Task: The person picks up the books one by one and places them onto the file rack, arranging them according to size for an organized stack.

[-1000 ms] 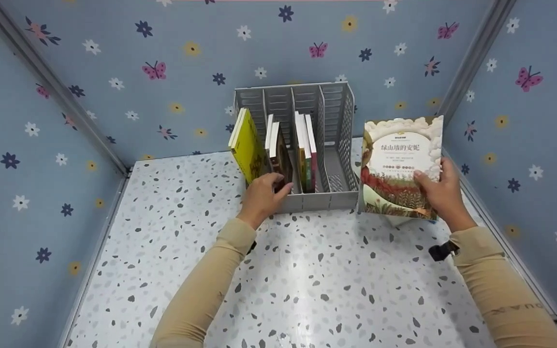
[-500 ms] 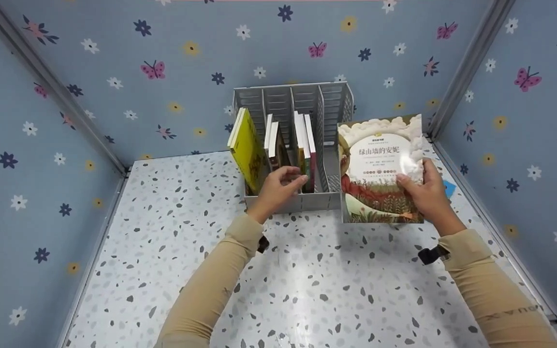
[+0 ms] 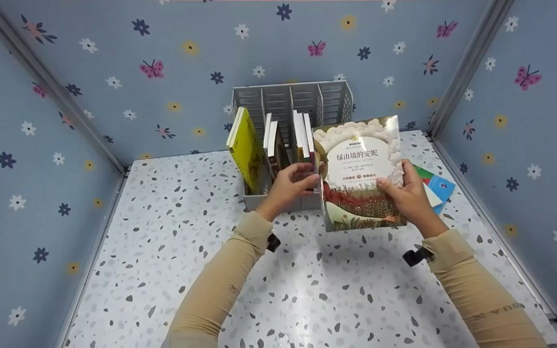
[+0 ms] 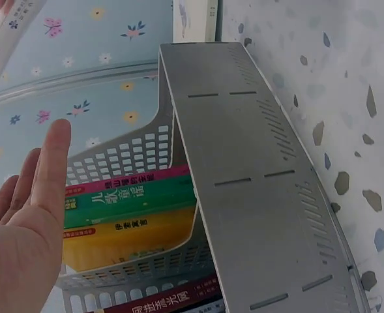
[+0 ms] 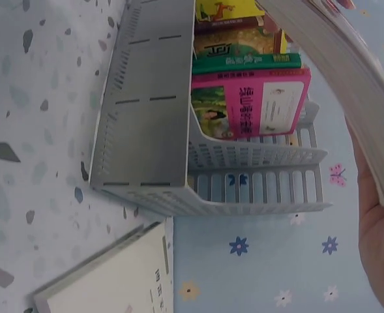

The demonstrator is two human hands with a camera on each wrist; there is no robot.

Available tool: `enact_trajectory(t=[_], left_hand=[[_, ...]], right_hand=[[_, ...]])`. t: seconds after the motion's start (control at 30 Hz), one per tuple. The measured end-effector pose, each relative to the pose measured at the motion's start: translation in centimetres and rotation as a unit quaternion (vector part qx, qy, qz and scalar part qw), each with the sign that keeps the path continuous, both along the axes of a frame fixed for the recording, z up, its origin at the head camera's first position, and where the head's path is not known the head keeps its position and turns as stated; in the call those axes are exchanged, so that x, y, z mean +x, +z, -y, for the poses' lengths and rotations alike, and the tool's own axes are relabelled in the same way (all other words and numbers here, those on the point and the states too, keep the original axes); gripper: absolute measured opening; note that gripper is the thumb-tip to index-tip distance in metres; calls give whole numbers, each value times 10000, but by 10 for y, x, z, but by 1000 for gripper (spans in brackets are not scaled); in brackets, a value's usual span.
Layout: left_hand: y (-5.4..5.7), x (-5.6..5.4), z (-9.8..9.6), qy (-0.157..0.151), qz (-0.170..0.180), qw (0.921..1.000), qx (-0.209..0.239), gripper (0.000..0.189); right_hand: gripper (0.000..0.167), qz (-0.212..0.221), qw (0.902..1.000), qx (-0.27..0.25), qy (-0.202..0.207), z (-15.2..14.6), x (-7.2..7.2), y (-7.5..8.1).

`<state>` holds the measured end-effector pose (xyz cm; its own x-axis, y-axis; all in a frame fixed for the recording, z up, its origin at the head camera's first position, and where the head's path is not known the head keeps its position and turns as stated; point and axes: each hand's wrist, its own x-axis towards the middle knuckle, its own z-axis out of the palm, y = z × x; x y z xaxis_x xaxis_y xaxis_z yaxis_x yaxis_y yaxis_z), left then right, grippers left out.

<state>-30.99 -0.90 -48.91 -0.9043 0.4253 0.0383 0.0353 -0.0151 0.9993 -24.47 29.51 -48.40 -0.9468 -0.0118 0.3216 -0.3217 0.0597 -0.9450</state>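
My right hand point(image 3: 411, 195) grips the right edge of a paperback picture book point(image 3: 356, 169), thumb across its front cover. The cover has a cream oval, clouds and a red-and-brown field. Held upright, the book overlaps the right side of a grey file rack point(image 3: 255, 202). My left hand point(image 3: 289, 186) is near the book's left edge, holding nothing; its fingers stretch out in the left wrist view. Inside the rack stand a yellow-green book point(image 3: 243, 147), two dark-covered books point(image 3: 273, 145) and, in the third compartment, books with pink point(image 4: 169, 173), green point(image 4: 139, 202) and yellow point(image 4: 133, 238) spines.
Right of the rack, a few books lie on the speckled table point(image 3: 162, 251), a blue one point(image 3: 442, 187) and a pale one point(image 5: 117, 280) among them. Flower-patterned walls point(image 3: 182, 72) rise behind and at both sides. The rack's rightmost compartment point(image 5: 257, 189) holds no book.
My right hand has carried the picture book leftward from beside the rack to in front of it, uncovering the books on the table. My left hand has moved right, off the dark-covered books.
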Motion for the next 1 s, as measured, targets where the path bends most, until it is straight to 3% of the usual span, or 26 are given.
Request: enact_trajectory(t=[0.17, 0.37, 0.57, 0.77, 1.0], left_hand=[[1, 1, -3, -138, -108, 9998, 82, 42], [1, 3, -4, -204, -222, 9991, 293, 13], [1, 6, -3, -411, -176, 9976, 530, 26], [2, 7, -2, -567, 26, 9946, 875, 4], [0, 9, 0, -614, -8, 9909, 1196, 29]], right_hand=[[34, -32, 9999, 101, 94, 12, 2, 0], [36, -13, 9995, 129, 286, 21, 3, -1], [41, 134, 9988, 198, 422, 28, 4, -3], [44, 172, 9983, 233, 501, 34, 2, -7], [48, 122, 9967, 27, 806, 38, 0, -12]])
